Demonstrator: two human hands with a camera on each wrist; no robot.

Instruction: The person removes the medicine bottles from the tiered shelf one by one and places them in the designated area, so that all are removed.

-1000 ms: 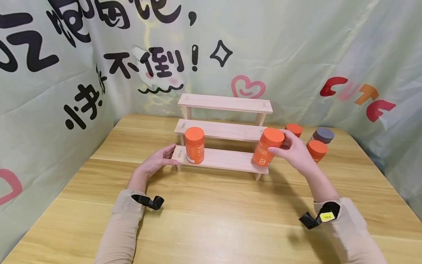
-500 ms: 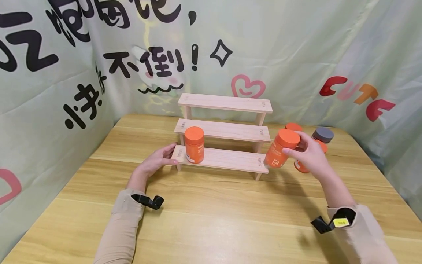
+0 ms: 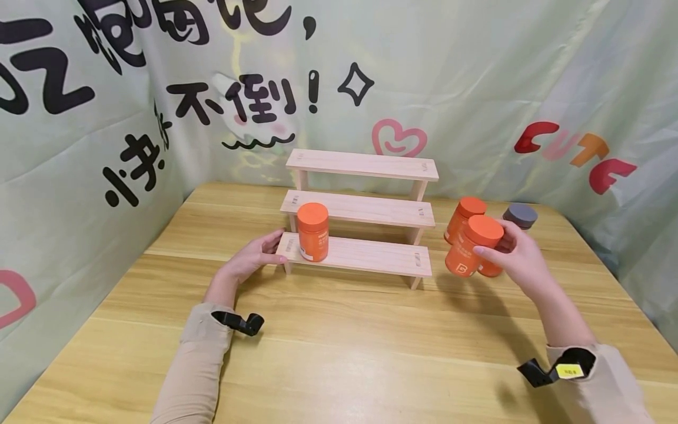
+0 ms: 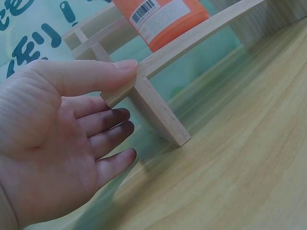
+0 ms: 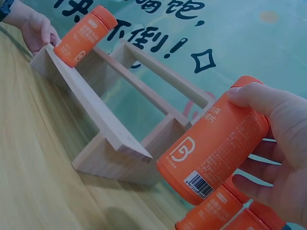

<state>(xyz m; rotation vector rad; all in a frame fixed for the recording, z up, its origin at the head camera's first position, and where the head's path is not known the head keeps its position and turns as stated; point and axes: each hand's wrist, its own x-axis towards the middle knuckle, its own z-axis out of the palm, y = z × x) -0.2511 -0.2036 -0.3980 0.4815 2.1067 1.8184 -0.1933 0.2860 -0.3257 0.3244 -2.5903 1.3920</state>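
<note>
A three-tier pale wooden display stand [image 3: 376,256] stands on the table. My left hand [image 3: 248,259] grips the left end of its lowest step, thumb [image 4: 103,74] on top and the index finger under the board. On that step, near the left end, an orange pill bottle [image 3: 313,235] stands upright. My right hand [image 3: 524,259] holds a second orange pill bottle [image 3: 467,254] by its upper part, thumb in front. This bottle is tilted and raised off the table, right of the stand. In the right wrist view, its printed label and barcode [image 5: 199,184] show.
Behind the held bottle, another orange bottle [image 3: 459,219] and a partly hidden orange bottle [image 3: 490,270] stand on the table [image 3: 339,353]. A grey-capped bottle [image 3: 521,214] is behind my right hand. A printed cloth [image 3: 466,70] hangs behind the table.
My right hand has carried the orange pill bottle rightward from the right end of the lowest step, out over the table. The left hand stays at the stand's left end.
</note>
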